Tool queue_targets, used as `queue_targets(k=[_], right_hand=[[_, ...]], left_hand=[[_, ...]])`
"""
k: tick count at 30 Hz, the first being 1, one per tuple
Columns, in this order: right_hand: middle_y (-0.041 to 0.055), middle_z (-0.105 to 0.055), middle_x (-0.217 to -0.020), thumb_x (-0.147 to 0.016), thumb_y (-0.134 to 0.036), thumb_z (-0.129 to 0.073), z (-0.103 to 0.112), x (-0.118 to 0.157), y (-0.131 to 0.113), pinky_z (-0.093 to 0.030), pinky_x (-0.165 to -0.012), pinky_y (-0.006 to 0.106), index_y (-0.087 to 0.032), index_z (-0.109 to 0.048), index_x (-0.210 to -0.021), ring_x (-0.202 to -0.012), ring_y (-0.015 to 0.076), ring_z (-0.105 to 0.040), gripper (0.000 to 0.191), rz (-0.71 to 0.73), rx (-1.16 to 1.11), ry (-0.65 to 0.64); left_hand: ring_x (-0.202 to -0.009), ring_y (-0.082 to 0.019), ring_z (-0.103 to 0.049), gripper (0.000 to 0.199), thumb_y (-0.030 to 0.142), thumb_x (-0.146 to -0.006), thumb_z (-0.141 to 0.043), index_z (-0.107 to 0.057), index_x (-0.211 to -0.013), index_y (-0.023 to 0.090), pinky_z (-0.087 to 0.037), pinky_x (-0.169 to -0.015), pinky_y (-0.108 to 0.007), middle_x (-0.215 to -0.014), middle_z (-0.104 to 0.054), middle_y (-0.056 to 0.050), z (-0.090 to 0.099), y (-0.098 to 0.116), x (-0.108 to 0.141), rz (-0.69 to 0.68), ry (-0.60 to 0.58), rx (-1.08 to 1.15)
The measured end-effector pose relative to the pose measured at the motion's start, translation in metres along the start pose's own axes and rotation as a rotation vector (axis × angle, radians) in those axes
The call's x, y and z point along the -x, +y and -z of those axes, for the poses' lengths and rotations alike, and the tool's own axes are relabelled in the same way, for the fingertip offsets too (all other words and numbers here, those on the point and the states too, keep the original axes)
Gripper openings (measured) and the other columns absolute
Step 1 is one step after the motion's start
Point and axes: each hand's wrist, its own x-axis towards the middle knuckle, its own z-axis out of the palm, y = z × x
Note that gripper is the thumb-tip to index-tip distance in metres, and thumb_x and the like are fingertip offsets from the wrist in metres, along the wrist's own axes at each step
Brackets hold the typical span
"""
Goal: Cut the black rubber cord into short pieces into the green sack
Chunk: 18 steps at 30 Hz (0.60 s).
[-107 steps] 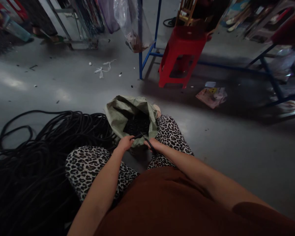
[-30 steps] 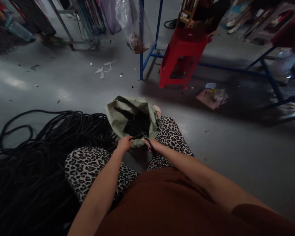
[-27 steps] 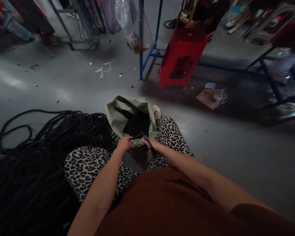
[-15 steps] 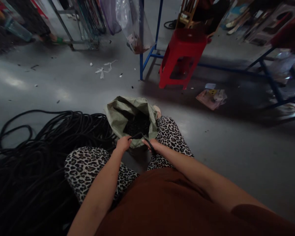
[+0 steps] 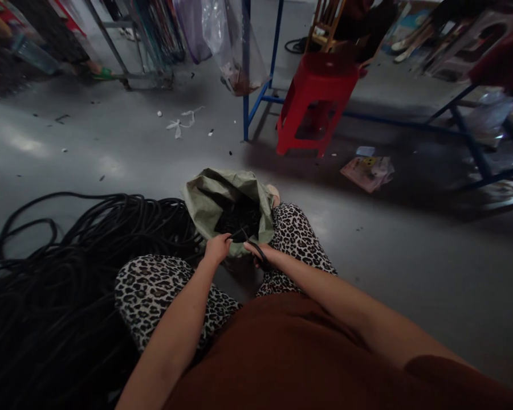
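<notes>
My left hand (image 5: 218,248) is closed on a thin black strip, whose end reaches over the near rim of a pale green woven sack (image 5: 205,208). In my right hand (image 5: 256,250) is a pair of black-handled scissors (image 5: 264,259), blades pointing up and left towards the strip. Dark pieces (image 5: 239,216) lie inside the open sack, which stands between my knees. A large heap of black cord (image 5: 85,245) spreads over the floor at the left. Whether the blades touch the strip is too small to tell.
A red plastic stool (image 5: 320,102) stands beyond the sack, beside a blue metal frame (image 5: 245,114) with plastic bags hanging on it. A pink packet (image 5: 368,172) lies on the floor at the right. Parts of other people show at the top.
My left hand has shifted slightly up and to the right, nearer the scissors. My right hand has moved slightly left. The sack and the cord heap stay where they were.
</notes>
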Motion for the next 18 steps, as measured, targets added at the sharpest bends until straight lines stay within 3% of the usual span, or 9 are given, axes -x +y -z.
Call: queue_targets(k=[8,18], right_hand=[[0.0026,-0.052,-0.053,-0.079,-0.063,-0.047,0.0001,0.0047,-0.0029,-0.037,-0.037,0.019,-0.009,-0.056,-0.090,-0.043,0.0135,-0.052,0.056,0.009,0.025,-0.002],[0.0023,-0.052,-0.052,-0.078,-0.061,-0.050,-0.0003,0.0066,-0.0056,-0.038,-0.037,0.020,-0.009,-0.060,-0.089,-0.043,0.0137,-0.052,0.053,0.018,0.046,0.039]], left_hand=[[-0.106,-0.019,-0.056,0.037,0.032,-0.085,-0.044,-0.058,-0.116,0.020,-0.040,-0.091,-0.027,-0.114,-0.063,-0.008,-0.0038,0.0035,0.0011,-0.018,-0.071,0.013],[-0.108,-0.019,-0.054,0.037,0.029,-0.085,-0.043,-0.058,-0.117,0.019,-0.038,-0.093,-0.027,-0.116,-0.061,-0.008,0.0024,0.0057,0.0035,0.005,-0.075,0.044]])
